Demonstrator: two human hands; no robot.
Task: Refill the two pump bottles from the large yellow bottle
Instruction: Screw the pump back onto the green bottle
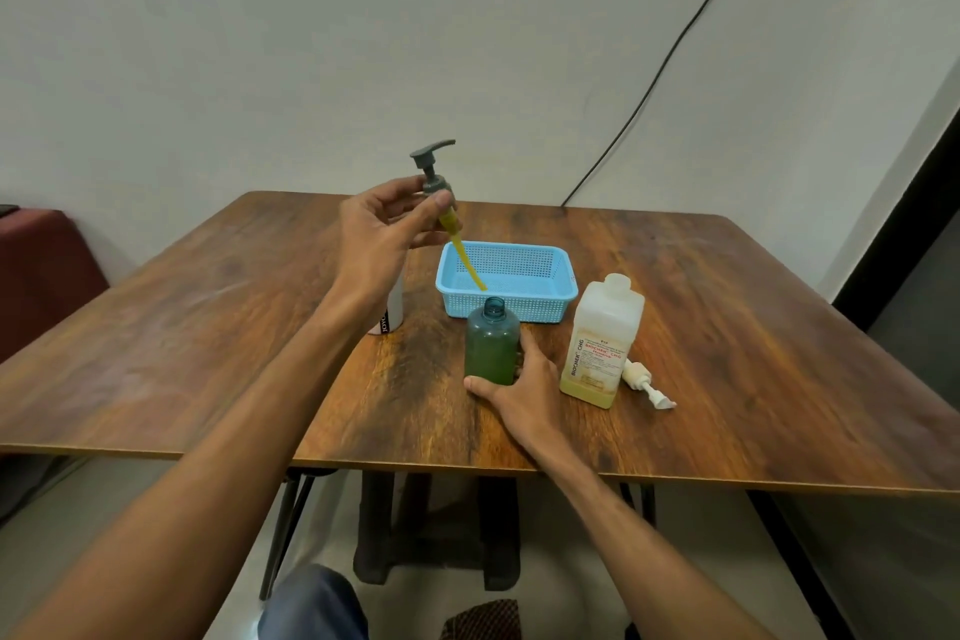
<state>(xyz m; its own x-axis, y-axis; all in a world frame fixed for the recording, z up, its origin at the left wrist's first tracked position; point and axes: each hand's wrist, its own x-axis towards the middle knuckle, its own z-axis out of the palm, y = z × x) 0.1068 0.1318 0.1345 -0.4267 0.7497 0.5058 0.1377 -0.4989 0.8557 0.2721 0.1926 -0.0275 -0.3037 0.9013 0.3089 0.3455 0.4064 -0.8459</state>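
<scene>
My left hand (382,226) holds a grey pump head (434,166) by its collar, lifted above the table, its yellow-coated dip tube (465,257) slanting down toward the open neck of a green bottle. My right hand (524,382) grips that green bottle (491,340), which stands upright with no cap and is mostly full. The large yellow bottle (602,340) stands open just to the right, with only a little yellow liquid at its bottom. A white pump bottle (392,309) stands behind my left wrist, largely hidden.
A blue plastic basket (540,304) sits behind the green bottle. A white pump head (647,382) lies on the wooden table (753,353) right of the yellow bottle. A black cable runs down the wall at the back right.
</scene>
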